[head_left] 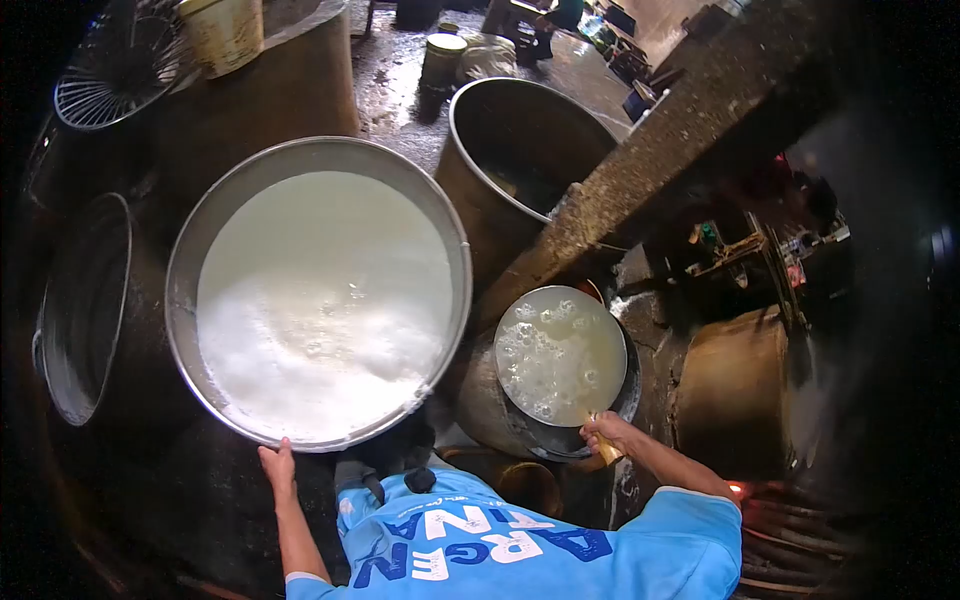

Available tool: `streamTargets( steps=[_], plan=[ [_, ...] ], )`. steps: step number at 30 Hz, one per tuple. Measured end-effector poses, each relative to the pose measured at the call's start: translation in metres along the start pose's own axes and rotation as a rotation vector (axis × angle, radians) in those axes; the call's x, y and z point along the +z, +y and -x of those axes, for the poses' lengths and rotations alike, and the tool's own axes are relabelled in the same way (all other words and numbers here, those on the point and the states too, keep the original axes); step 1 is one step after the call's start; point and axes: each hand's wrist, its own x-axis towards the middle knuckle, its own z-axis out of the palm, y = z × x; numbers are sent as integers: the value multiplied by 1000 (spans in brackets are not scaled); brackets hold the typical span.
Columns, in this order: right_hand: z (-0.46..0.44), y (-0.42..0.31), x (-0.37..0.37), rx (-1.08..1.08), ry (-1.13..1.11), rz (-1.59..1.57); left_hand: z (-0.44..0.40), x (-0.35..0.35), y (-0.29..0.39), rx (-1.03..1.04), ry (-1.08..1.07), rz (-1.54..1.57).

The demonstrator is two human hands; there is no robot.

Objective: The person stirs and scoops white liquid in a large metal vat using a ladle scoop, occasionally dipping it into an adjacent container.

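A large round metal pan [455, 300] of milky white liquid, foamy towards its near side, fills the left middle. At its near rim is my left hand [279, 466], closed on the edge with some fingers hidden. My right hand [606, 435] is wrapped round the pale handle of a wide round dipper [597, 402]. Cloudy, pale yellowish liquid with bubbles fills the dipper. Beneath it a dark metal pot [480, 405] shows partly; whether the two touch, I cannot tell.
A deep metal vat [465, 165] stands behind the pan. A thick beam [640, 170] slants across the upper right. At the left are a wire-spoked cover [120, 75] and an upright metal basin [85, 310]. A yellowish bucket [222, 38] is at the top; embers [738, 489] glow low right.
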Motion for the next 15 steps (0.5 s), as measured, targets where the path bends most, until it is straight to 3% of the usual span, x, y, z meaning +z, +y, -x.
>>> streamTargets(
  steps=[4, 6, 8, 10, 12, 15],
  plan=[
    [6, -25, 78, 22, -111, 23, 12, -7, 12, 71, -23, 88],
    [0, -34, 131, 5, -180, 59, 7, -14, 2, 111, -59, -47],
    [-13, -40, 188, 17, -236, 72, 15, -47, 41, 30, -218, -60],
    [-27, -43, 250, 3, -334, 59, -2, -65, 20, 48, -253, -24],
    [-59, -38, 304, -30, -417, 47, -15, -92, 22, -92, -223, 170],
    [-92, -27, 395, -35, -510, -17, -53, -134, -23, -98, -136, 356]
  ],
)
